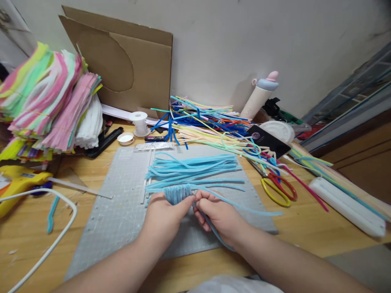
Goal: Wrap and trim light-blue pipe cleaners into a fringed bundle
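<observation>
My left hand (166,215) is closed around a tight coil of light blue pipe cleaner (177,194), its thumb pressed near the coil's right end. Right beside it, my right hand (215,211) pinches the pipe cleaner where it leaves the coil. One loose blue length (214,230) hangs below my right fingers toward the wrist, and another strand (253,211) runs out to the right. What the coil is wound on is hidden. Just beyond my hands lies a row of straight light blue pipe cleaners (195,165) on a grey cutting mat (119,211).
Scissors (279,189) with red and yellow handles and a white power strip (346,205) lie at right. A yellow glue gun (21,183) and its white cord (61,238) are at left. Bundled pipe cleaners (45,93), cardboard (146,69) and a bottle (258,97) stand at the back.
</observation>
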`<state>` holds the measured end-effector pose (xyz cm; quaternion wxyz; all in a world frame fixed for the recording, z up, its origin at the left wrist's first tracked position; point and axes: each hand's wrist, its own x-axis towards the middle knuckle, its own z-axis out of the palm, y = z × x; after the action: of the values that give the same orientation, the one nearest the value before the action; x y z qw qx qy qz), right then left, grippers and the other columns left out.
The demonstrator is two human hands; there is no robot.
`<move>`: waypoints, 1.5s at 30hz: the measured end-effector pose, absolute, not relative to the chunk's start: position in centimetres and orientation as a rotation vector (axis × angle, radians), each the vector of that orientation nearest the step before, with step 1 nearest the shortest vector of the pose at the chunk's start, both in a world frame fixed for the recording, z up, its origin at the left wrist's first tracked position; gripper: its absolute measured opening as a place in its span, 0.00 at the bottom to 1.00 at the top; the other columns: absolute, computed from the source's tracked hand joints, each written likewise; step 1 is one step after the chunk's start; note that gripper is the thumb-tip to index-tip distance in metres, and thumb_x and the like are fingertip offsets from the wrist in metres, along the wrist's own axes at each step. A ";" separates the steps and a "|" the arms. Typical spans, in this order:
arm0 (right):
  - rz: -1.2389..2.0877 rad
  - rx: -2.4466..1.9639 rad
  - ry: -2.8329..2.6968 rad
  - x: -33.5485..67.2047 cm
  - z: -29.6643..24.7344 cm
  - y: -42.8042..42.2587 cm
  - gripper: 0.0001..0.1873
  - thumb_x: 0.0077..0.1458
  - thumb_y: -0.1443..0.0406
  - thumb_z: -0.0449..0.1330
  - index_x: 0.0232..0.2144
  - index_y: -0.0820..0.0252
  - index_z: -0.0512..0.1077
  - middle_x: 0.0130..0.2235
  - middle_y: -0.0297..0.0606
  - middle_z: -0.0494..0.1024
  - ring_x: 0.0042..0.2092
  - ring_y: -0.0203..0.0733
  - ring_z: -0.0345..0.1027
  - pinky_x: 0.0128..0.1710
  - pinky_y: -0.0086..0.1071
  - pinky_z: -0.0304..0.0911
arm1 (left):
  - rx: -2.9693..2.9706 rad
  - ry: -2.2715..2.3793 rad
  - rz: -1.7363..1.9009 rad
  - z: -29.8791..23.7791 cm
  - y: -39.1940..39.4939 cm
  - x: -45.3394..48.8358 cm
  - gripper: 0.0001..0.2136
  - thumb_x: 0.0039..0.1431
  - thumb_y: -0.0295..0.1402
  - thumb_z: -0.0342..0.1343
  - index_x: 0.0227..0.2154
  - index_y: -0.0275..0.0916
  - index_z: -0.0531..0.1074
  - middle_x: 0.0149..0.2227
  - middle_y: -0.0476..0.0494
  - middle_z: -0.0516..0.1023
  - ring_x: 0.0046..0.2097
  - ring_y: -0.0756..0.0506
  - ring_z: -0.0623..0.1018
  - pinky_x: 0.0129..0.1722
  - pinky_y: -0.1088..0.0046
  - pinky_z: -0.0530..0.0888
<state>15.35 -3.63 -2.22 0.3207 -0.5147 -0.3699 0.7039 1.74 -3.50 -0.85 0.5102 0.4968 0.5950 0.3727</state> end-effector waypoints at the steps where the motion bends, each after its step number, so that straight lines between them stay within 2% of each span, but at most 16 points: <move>1: 1.842 -1.342 -0.968 15.3 -2.3 -3.6 0.05 0.40 0.63 0.52 0.20 0.59 0.61 0.14 0.23 0.61 0.15 0.26 0.49 0.13 0.21 0.44 | 1.228 1.445 0.898 -0.7 -3.6 1.8 0.08 0.47 0.37 0.59 0.23 0.37 0.76 0.25 0.48 0.79 0.31 0.44 0.77 0.33 0.71 0.71; 4: 1.811 -1.325 -0.957 15.0 -2.5 -3.6 0.06 0.40 0.62 0.53 0.18 0.59 0.60 0.13 0.23 0.59 0.14 0.25 0.46 0.13 0.21 0.42 | 1.344 1.470 0.950 -0.4 -3.8 2.0 0.07 0.47 0.35 0.58 0.18 0.39 0.73 0.21 0.52 0.75 0.27 0.47 0.74 0.29 0.75 0.69; 8: 1.874 -1.309 -0.895 14.9 -2.4 -3.7 0.06 0.40 0.63 0.53 0.19 0.59 0.59 0.13 0.22 0.58 0.14 0.25 0.46 0.13 0.22 0.41 | 1.379 1.485 0.980 -0.3 -3.6 2.0 0.08 0.47 0.35 0.58 0.17 0.40 0.72 0.20 0.52 0.74 0.26 0.48 0.74 0.28 0.75 0.69; 13: 1.913 -1.249 -0.845 15.2 -2.2 -3.8 0.06 0.43 0.63 0.53 0.25 0.58 0.60 0.15 0.23 0.62 0.13 0.26 0.50 0.14 0.22 0.43 | 1.251 1.545 0.856 -0.6 -3.0 1.5 0.10 0.45 0.39 0.59 0.24 0.38 0.78 0.25 0.46 0.80 0.31 0.41 0.78 0.34 0.68 0.72; 19: 1.888 -1.251 -0.992 15.4 -2.4 -3.9 0.08 0.47 0.61 0.53 0.24 0.59 0.62 0.16 0.23 0.63 0.12 0.26 0.52 0.12 0.22 0.45 | 1.088 1.279 0.987 -1.6 -2.9 0.9 0.13 0.46 0.39 0.61 0.34 0.37 0.78 0.39 0.42 0.81 0.42 0.39 0.78 0.46 0.64 0.70; 30: 1.788 -1.295 -1.117 15.6 -2.8 -4.0 0.07 0.47 0.62 0.54 0.23 0.58 0.61 0.16 0.23 0.63 0.13 0.26 0.52 0.12 0.22 0.46 | 0.985 1.191 1.011 -1.3 -3.1 1.2 0.14 0.47 0.36 0.62 0.37 0.37 0.78 0.41 0.41 0.80 0.44 0.39 0.77 0.48 0.63 0.69; 37: 1.823 -1.294 -1.049 15.3 -2.4 -4.0 0.05 0.44 0.63 0.53 0.21 0.59 0.62 0.15 0.23 0.60 0.14 0.26 0.47 0.12 0.22 0.43 | 1.051 1.274 0.994 -1.0 -3.2 1.5 0.13 0.45 0.37 0.61 0.33 0.36 0.78 0.38 0.42 0.81 0.41 0.39 0.78 0.45 0.64 0.71; 42: 1.930 -1.305 -0.926 15.2 -2.3 -4.0 0.08 0.42 0.62 0.54 0.20 0.58 0.58 0.12 0.20 0.54 0.13 0.24 0.39 0.13 0.22 0.35 | 1.192 1.498 0.889 -0.8 -3.4 1.8 0.09 0.43 0.37 0.61 0.25 0.37 0.78 0.28 0.45 0.81 0.33 0.40 0.78 0.36 0.67 0.73; 45: 1.970 -1.313 -0.903 15.2 -2.3 -3.8 0.09 0.44 0.61 0.54 0.21 0.58 0.57 0.12 0.20 0.54 0.13 0.24 0.38 0.13 0.22 0.34 | 1.226 1.503 0.911 -0.4 -3.6 2.1 0.05 0.43 0.35 0.61 0.20 0.39 0.77 0.23 0.49 0.79 0.29 0.43 0.77 0.30 0.71 0.72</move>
<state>15.23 -3.78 -2.31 0.2994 -0.4943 -0.3401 0.7419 2.08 -3.58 -0.43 0.4787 0.5021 0.6159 0.3733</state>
